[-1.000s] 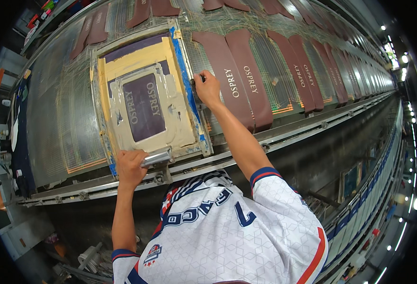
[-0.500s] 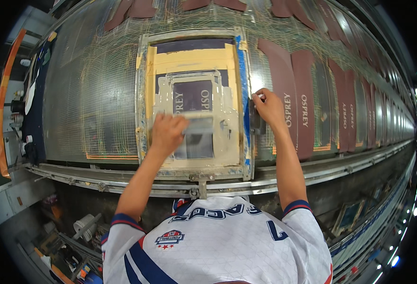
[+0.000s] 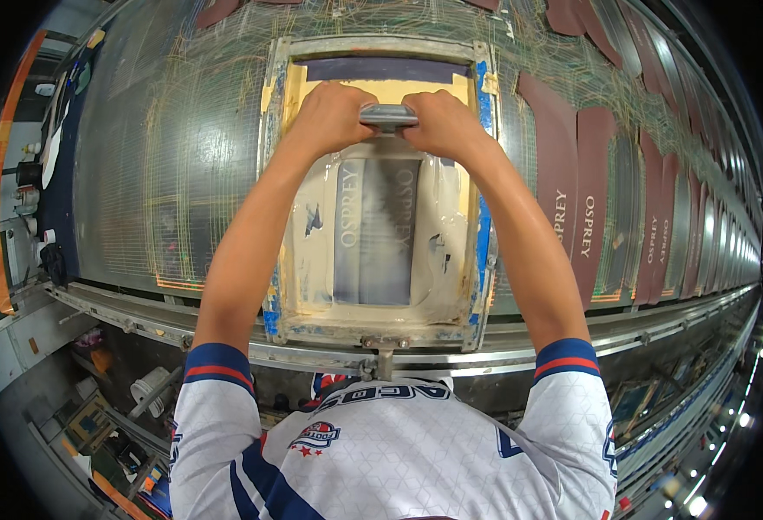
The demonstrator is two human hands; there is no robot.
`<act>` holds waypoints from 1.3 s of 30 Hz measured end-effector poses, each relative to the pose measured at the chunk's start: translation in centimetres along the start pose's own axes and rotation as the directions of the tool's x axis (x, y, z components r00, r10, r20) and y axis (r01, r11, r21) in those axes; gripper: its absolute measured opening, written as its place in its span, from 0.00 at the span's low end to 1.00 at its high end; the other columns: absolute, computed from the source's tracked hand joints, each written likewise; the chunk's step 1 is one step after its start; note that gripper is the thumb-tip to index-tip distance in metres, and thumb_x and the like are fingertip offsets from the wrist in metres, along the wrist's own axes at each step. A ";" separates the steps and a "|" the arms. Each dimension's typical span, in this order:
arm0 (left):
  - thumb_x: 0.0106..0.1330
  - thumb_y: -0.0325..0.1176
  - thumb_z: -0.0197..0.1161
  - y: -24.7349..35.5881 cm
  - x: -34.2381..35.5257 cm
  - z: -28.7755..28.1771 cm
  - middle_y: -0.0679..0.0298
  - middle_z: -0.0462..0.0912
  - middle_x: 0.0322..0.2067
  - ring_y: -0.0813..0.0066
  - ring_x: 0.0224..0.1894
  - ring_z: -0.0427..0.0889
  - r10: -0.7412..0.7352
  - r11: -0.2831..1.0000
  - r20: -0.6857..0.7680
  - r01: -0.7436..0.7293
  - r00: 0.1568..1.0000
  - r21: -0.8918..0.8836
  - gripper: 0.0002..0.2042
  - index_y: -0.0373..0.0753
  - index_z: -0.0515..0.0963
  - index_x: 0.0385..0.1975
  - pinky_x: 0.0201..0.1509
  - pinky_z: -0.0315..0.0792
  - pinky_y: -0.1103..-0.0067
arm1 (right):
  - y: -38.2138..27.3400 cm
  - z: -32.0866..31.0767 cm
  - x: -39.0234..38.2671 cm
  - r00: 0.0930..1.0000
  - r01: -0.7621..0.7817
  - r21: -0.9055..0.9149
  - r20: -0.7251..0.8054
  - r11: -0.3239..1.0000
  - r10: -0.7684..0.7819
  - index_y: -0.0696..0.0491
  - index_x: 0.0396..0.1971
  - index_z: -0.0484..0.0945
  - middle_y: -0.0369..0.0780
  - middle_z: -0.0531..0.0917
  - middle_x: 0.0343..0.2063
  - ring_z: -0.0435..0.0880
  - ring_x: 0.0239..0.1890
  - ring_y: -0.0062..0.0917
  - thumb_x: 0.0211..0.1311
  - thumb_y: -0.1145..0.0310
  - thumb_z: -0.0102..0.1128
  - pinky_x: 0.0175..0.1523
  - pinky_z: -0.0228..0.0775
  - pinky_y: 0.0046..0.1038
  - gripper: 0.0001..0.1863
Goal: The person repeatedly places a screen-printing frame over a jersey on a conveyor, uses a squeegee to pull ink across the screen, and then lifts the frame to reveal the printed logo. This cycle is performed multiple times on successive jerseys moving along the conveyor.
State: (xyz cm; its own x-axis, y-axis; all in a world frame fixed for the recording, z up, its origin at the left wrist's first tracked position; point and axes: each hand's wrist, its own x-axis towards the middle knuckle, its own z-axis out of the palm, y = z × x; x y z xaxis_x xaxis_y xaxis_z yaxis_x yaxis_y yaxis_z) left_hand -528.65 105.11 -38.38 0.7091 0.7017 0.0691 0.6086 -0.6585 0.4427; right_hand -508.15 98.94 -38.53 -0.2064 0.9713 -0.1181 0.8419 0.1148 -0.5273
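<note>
A screen-printing frame (image 3: pixel 381 335) with worn metal sides and blue and yellow tape lies on the long table in front of me. At its far end, both my hands grip a squeegee (image 3: pixel 387 114) with a grey bar. My left hand (image 3: pixel 334 117) is closed round its left end and my right hand (image 3: pixel 442 123) round its right end. The squeegee's lower edge is mostly hidden. Nearer to me, pale cream ink (image 3: pixel 314 269) surrounds the dark mesh window (image 3: pixel 373 238), where light lettering shows along both sides.
Maroon cut pieces (image 3: pixel 548 191) with pale lettering lie in rows along the table to the right. Left of the frame stretches a translucent table surface (image 3: pixel 152 165) with many coloured lines. A metal rail (image 3: pixel 165 325) runs along the near edge. A white bucket (image 3: pixel 150 390) stands below at left.
My right hand has left the frame's right side and joined the left on the squeegee. The squeegee has moved from the middle of the screen to its far end. My view has shifted slightly.
</note>
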 end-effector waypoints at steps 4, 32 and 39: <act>0.48 0.32 0.73 1.5 -4.2 1.8 0.58 0.85 0.27 0.55 0.33 0.84 0.043 0.998 -0.042 -0.045 0.998 -0.043 0.07 0.45 0.85 0.28 0.44 0.74 0.62 | -1.4 2.3 -4.1 0.998 0.022 -0.075 -0.060 0.997 -0.027 0.56 0.30 0.83 0.51 0.86 0.26 0.86 0.32 0.46 0.48 0.68 0.69 0.42 0.79 0.44 0.10; 0.44 0.34 0.77 2.6 -9.2 2.4 0.61 0.86 0.27 0.58 0.30 0.83 0.092 0.995 0.003 -0.092 0.996 -0.043 0.11 0.48 0.86 0.30 0.40 0.71 0.66 | -3.3 4.4 -8.1 0.992 0.103 -0.025 -0.072 0.994 -0.105 0.54 0.25 0.81 0.49 0.84 0.22 0.85 0.27 0.48 0.44 0.68 0.72 0.36 0.78 0.44 0.09; 0.45 0.29 0.74 9.9 -21.7 3.2 0.68 0.84 0.28 0.65 0.34 0.83 0.014 0.996 0.039 -0.010 0.999 -0.090 0.11 0.48 0.82 0.28 0.44 0.66 0.68 | -8.7 7.9 -19.7 0.985 0.174 -0.026 -0.006 0.984 -0.174 0.51 0.27 0.77 0.41 0.82 0.23 0.82 0.32 0.37 0.42 0.72 0.70 0.45 0.69 0.37 0.11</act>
State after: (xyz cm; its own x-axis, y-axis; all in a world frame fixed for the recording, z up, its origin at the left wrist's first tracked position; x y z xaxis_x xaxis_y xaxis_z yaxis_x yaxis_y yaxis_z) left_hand -536.89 82.45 -38.39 0.7308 0.6814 0.0401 0.5668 -0.6385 0.5206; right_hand -515.34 77.13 -38.23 -0.3470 0.9377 -0.0193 0.8060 0.2876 -0.5174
